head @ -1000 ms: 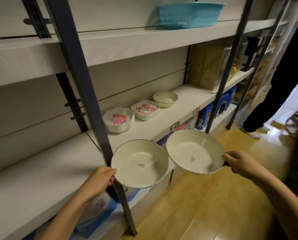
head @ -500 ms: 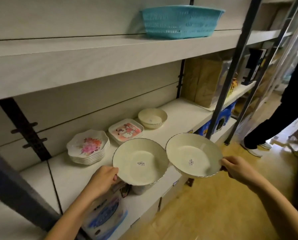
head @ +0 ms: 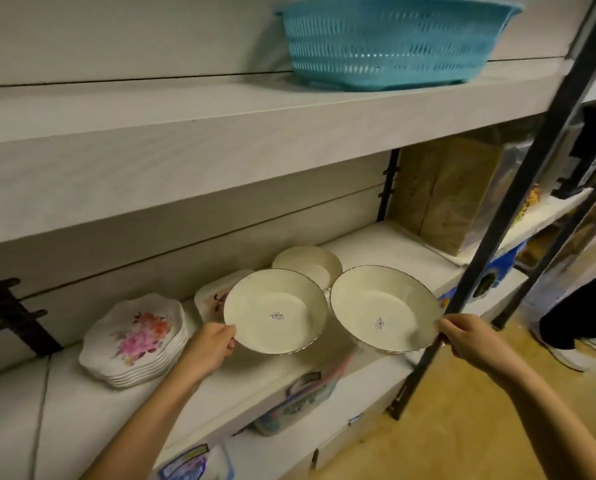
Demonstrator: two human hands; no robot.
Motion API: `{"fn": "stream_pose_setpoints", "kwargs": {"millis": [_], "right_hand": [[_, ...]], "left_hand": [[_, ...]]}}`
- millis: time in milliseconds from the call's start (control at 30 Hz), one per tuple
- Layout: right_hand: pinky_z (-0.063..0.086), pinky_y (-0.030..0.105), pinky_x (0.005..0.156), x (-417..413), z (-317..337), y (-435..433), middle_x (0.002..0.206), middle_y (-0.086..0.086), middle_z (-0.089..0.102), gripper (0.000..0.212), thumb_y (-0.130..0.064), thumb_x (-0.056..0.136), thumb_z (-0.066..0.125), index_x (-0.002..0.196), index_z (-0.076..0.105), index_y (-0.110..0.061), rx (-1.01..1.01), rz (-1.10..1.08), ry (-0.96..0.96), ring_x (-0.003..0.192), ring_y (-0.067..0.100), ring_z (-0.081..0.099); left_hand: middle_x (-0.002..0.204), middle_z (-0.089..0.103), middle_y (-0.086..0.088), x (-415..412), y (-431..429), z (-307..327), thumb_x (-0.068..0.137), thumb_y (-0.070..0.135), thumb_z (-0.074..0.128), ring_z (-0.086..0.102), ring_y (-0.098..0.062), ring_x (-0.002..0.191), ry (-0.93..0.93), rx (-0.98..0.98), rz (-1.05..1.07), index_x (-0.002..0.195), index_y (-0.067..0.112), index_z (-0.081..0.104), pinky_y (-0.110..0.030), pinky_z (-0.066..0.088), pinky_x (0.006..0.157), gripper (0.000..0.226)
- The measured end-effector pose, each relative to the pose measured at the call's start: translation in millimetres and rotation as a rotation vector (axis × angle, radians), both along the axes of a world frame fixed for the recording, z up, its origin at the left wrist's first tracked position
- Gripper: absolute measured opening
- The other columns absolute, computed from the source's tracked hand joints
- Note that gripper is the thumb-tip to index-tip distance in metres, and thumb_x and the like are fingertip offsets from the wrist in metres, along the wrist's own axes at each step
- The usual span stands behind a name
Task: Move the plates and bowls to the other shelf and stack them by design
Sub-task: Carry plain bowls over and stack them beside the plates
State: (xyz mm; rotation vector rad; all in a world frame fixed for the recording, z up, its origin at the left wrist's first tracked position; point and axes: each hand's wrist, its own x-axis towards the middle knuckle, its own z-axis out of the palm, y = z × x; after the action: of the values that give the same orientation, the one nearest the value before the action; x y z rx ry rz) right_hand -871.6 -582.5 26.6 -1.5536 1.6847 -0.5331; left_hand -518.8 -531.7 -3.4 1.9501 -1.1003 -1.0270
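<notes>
My left hand (head: 209,344) grips the near rim of a cream bowl (head: 282,306) with a scalloped silver edge and a small sticker inside. My right hand (head: 466,336) grips the rim of a matching cream bowl (head: 372,303). Both bowls hang side by side just above the white middle shelf (head: 241,382). Behind them on that shelf stand a stack of floral plates (head: 137,337), a square cartoon-print plate (head: 211,299) partly hidden by the left bowl, and a small cream bowl (head: 310,263).
A teal plastic basket (head: 390,39) sits on the upper shelf. A dark metal upright (head: 518,188) slants down just right of my right hand. Brown packages (head: 445,195) stand at the shelf's right end. Packaged goods lie on the lower shelf. A person's legs (head: 577,317) stand at far right.
Both bowls have come forward and now hang over the shelf with the floral plates. The view has closed in on the shelf, and the dark post at left has left the frame.
</notes>
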Motion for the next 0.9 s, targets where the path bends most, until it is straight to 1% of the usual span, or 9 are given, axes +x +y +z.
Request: {"fn": "stream_pose_setpoints", "kwargs": {"millis": [167, 333, 467, 567, 667, 733, 800, 867, 900], "right_hand": [[0.039, 0.021, 0.058, -18, 2, -73, 0.076, 0.005, 0.058, 0.025, -0.018, 0.096, 0.043, 0.092, 0.063, -0.004, -0.006, 0.093, 0.035, 0.066, 0.014, 0.051], [0.045, 0.028, 0.068, -31, 4, -143, 0.077, 0.003, 0.060, 0.024, -0.018, 0.097, 0.042, 0.080, 0.059, -0.014, 0.000, 0.209, 0.064, 0.072, 0.019, 0.054], [0.031, 0.023, 0.051, -37, 3, -191, 0.059, -0.003, 0.052, 0.033, -0.016, 0.097, 0.044, 0.067, 0.060, -0.012, -0.017, 0.301, 0.059, 0.050, 0.012, 0.040], [0.029, 0.022, 0.050, -38, 2, -217, 0.058, -0.004, 0.051, 0.034, -0.016, 0.096, 0.044, 0.068, 0.062, -0.009, -0.023, 0.342, 0.052, 0.049, 0.011, 0.039], [0.031, 0.025, 0.053, -37, -5, -238, 0.060, -0.002, 0.055, 0.035, -0.019, 0.095, 0.045, 0.068, 0.065, -0.009, -0.032, 0.376, 0.070, 0.050, 0.011, 0.040], [0.032, 0.029, 0.055, -32, -9, -250, 0.065, 0.001, 0.059, 0.035, -0.020, 0.094, 0.045, 0.070, 0.068, -0.008, -0.038, 0.409, 0.072, 0.051, 0.012, 0.041], [0.032, 0.030, 0.057, -24, -12, -260, 0.067, 0.002, 0.060, 0.034, -0.019, 0.094, 0.045, 0.073, 0.068, -0.006, -0.049, 0.447, 0.079, 0.052, 0.012, 0.042], [0.034, 0.032, 0.059, -13, -15, -268, 0.067, 0.002, 0.059, 0.034, -0.018, 0.094, 0.045, 0.072, 0.067, -0.006, -0.065, 0.482, 0.086, 0.053, 0.012, 0.044], [0.034, 0.031, 0.059, -6, -17, -271, 0.065, 0.001, 0.058, 0.034, -0.018, 0.094, 0.045, 0.068, 0.066, -0.008, -0.068, 0.503, 0.086, 0.053, 0.012, 0.043]], "left_hand": [[0.054, 0.044, -0.003, -24, -58, -5, 0.091, 0.012, 0.044, 0.037, -0.015, 0.053, 0.013, 0.014, 0.110, 0.052, 0.011, 0.046, -0.026, 0.024, 0.052, 0.040], [0.053, 0.041, -0.002, -54, -112, -3, 0.094, 0.009, 0.042, 0.036, -0.012, 0.047, 0.042, 0.069, 0.204, 0.056, 0.010, 0.043, -0.020, 0.027, 0.042, 0.038], [0.053, 0.035, -0.002, -70, -144, -6, 0.095, 0.011, 0.038, 0.033, -0.008, 0.037, 0.095, 0.162, 0.246, 0.058, 0.011, 0.039, -0.014, 0.020, 0.034, 0.037], [0.052, 0.034, -0.002, -80, -159, -12, 0.096, 0.013, 0.037, 0.028, -0.005, 0.023, 0.079, 0.179, 0.287, 0.056, 0.011, 0.040, -0.011, 0.014, 0.024, 0.040], [0.053, 0.037, -0.002, -87, -169, -17, 0.097, 0.014, 0.038, 0.031, -0.011, 0.039, 0.047, 0.189, 0.305, 0.057, 0.011, 0.041, -0.011, 0.017, 0.024, 0.040], [0.056, 0.042, -0.003, -90, -173, -21, 0.097, 0.016, 0.039, 0.033, -0.012, 0.045, 0.019, 0.186, 0.299, 0.058, 0.011, 0.043, -0.012, 0.026, 0.029, 0.040], [0.066, 0.056, -0.009, -90, -174, -28, 0.097, 0.023, 0.042, 0.044, -0.016, 0.053, -0.077, 0.177, 0.296, 0.063, 0.008, 0.052, -0.019, 0.040, 0.052, 0.039], [0.084, 0.064, -0.012, -88, -170, -30, 0.098, 0.031, 0.038, 0.059, -0.023, 0.075, -0.251, 0.196, 0.277, 0.080, 0.006, 0.065, -0.030, 0.044, 0.076, 0.041], [0.095, 0.064, -0.013, -88, -166, -29, 0.099, 0.032, 0.034, 0.061, -0.027, 0.092, -0.387, 0.226, 0.259, 0.096, 0.006, 0.065, -0.035, 0.045, 0.084, 0.041]]}}
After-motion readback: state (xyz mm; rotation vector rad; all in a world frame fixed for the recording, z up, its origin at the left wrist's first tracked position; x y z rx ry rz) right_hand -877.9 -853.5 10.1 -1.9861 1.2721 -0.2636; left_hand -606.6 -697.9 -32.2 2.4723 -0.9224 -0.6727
